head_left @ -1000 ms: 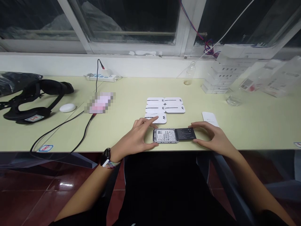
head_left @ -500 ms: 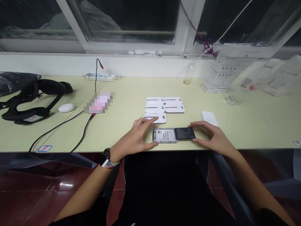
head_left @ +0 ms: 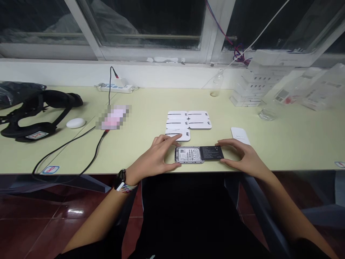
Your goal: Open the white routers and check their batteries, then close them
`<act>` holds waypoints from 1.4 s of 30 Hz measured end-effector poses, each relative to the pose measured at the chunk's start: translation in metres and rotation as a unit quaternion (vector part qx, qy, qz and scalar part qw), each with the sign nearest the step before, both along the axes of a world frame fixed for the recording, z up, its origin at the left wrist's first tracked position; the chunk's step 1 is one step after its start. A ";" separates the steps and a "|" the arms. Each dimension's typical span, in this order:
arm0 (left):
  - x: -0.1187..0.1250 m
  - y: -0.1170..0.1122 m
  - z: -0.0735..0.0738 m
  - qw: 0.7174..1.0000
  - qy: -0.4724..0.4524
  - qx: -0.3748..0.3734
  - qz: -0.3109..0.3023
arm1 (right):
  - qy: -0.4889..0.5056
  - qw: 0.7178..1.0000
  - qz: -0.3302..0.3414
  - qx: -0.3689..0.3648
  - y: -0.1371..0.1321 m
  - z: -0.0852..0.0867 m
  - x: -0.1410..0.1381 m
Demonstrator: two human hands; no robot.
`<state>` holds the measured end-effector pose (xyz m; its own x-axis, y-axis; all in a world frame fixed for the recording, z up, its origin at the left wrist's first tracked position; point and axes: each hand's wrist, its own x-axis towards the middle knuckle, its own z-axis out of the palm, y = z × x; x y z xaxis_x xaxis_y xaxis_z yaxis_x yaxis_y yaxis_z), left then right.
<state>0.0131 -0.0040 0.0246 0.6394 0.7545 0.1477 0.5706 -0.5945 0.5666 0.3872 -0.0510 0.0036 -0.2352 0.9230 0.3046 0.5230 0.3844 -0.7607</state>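
Near the table's front edge lies a small open device (head_left: 188, 155), its label-covered inside facing up. My left hand (head_left: 156, 156) grips its left end between thumb and fingers, with the index finger stretched over a white device. A flat black battery (head_left: 211, 153) overlaps the right end of the open device. My right hand (head_left: 244, 156) pinches the battery's right end between thumb and fingers. Just behind that hand rests a white cover (head_left: 240, 135). Several white devices (head_left: 199, 123) with black stripes and a W mark sit in rows beyond my left hand.
To the left are a black headset (head_left: 40, 115), a white oval object (head_left: 76, 123) and a blurred phone (head_left: 114, 117) on a black cable. A power strip (head_left: 115, 88) stands against the wall. At the back right are stacked white boxes (head_left: 250, 86) and a glass (head_left: 267, 114).
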 end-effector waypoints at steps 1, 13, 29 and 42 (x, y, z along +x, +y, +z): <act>0.000 0.000 0.000 1.000 -0.001 0.001 -0.001 | -0.001 1.000 -0.001 0.000 0.000 0.000 0.000; 0.000 0.000 -0.001 1.000 0.001 0.000 0.000 | -0.008 1.000 -0.001 0.013 0.001 -0.002 0.001; -0.001 0.001 -0.001 1.000 -0.004 0.004 -0.003 | -0.002 1.000 -0.002 -0.001 0.000 0.001 0.000; -0.001 0.001 -0.002 1.000 0.004 0.010 -0.005 | 0.000 1.000 0.001 0.002 0.001 0.000 0.000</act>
